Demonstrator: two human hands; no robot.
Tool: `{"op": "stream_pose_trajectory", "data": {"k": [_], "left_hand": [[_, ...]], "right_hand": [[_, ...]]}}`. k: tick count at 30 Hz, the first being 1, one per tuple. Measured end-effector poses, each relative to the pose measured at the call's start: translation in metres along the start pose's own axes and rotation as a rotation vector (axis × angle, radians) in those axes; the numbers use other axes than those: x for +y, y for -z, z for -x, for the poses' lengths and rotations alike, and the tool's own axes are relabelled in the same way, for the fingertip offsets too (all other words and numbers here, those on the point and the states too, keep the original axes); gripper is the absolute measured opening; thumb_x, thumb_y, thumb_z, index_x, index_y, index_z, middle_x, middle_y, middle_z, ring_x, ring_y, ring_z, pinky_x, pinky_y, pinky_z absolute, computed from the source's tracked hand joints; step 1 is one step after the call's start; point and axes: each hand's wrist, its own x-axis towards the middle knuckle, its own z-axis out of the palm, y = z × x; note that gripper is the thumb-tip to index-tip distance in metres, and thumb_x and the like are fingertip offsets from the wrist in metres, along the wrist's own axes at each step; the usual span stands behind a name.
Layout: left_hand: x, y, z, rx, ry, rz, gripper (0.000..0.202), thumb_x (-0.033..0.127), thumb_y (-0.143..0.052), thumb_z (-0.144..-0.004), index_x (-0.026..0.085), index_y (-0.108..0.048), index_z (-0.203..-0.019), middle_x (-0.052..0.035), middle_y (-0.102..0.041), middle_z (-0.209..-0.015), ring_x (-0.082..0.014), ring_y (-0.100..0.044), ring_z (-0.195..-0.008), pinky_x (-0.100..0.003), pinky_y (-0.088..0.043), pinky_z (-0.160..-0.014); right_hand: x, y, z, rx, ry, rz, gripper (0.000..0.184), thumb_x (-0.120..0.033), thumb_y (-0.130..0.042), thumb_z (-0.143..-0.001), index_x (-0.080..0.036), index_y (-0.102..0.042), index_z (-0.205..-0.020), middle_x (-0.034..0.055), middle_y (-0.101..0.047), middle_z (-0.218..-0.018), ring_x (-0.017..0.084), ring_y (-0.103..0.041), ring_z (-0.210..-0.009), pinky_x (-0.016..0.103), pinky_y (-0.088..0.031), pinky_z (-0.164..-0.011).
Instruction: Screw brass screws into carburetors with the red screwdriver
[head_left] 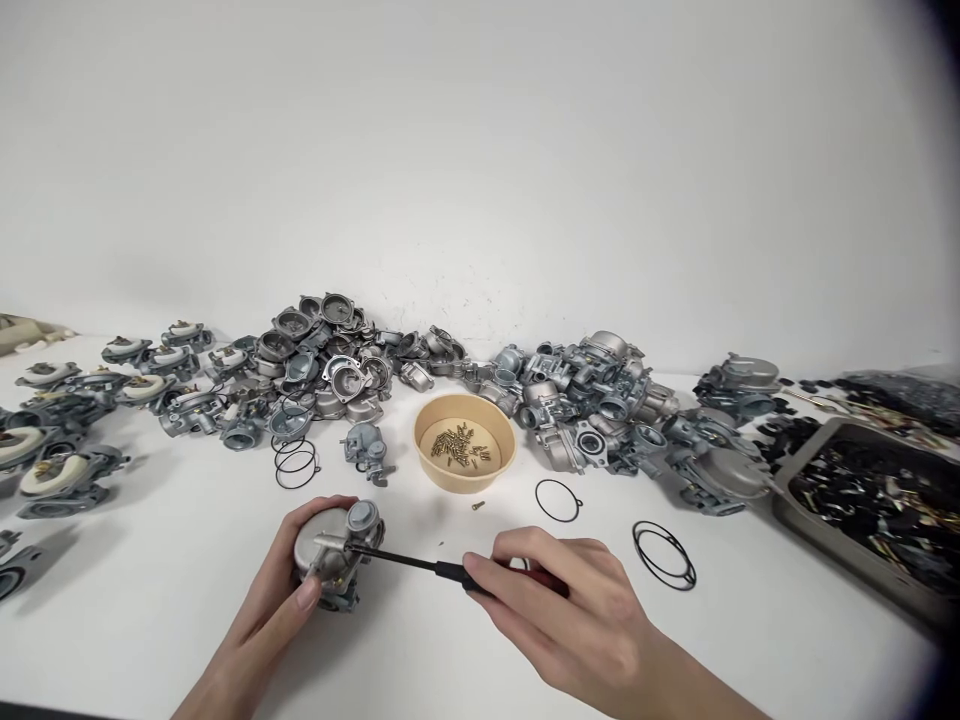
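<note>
My left hand (281,590) is wrapped round a grey metal carburetor (322,540), its rounded float bowl facing up, low over the white table. In my right hand (570,600) is a screwdriver (409,560) with a dark shaft and a black and red handle. Its tip meets the carburetor near the bowl's edge; whether it sits in a screw head I cannot tell. Just beyond, a tan bowl (465,484) holds many small brass-coloured screws (459,447). One loose screw (478,506) lies in front of it. A smaller carburetor part (366,452) stands left of the bowl.
Float bowls (337,308) are heaped at back left, carburetor bodies (600,385) at back right. Carburetors with white floats (56,475) line the left. Black rubber rings (665,555) lie at right, more rings (295,464) at left. A grey tray (795,470) of small parts stands far right.
</note>
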Motion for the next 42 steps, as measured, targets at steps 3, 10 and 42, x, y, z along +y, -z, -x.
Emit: {"op": "stream_pose_trajectory", "data": {"k": [3, 10, 42], "left_hand": [[-0.002, 0.000, 0.000, 0.011, -0.007, 0.019, 0.060, 0.065, -0.061, -0.096, 0.034, -0.055, -0.147, -0.0060, -0.057, -0.158, -0.0402, -0.054, -0.139, -0.040, -0.046, -0.108], [-0.008, -0.002, 0.000, 0.069, -0.020, 0.020, 0.060, 0.064, -0.065, -0.094, 0.033, -0.059, -0.145, -0.0048, -0.055, -0.160, -0.0396, -0.047, -0.144, -0.037, -0.047, -0.108], [-0.002, 0.004, 0.004, -0.075, -0.044, -0.016, 0.055, 0.056, -0.062, -0.102, 0.035, -0.051, -0.152, -0.0026, -0.049, -0.165, -0.0354, -0.038, -0.154, -0.034, -0.034, -0.119]], "right_hand": [[-0.001, -0.001, 0.001, -0.001, -0.014, -0.010, 0.015, -0.012, -0.061, -0.104, -0.015, -0.075, -0.110, 0.0051, -0.070, -0.090, 0.008, -0.062, -0.058, 0.025, -0.048, -0.054], [0.001, -0.002, 0.009, 0.060, 0.054, 0.005, 0.027, 0.002, -0.062, -0.094, -0.015, -0.076, -0.111, 0.0061, -0.068, -0.090, 0.010, -0.059, -0.063, 0.024, -0.046, -0.054], [0.005, -0.007, 0.006, 0.061, -0.026, -0.167, 0.017, -0.011, -0.065, -0.099, -0.015, -0.071, -0.115, 0.0049, -0.080, -0.083, 0.014, -0.075, -0.061, 0.026, -0.049, -0.049]]}}
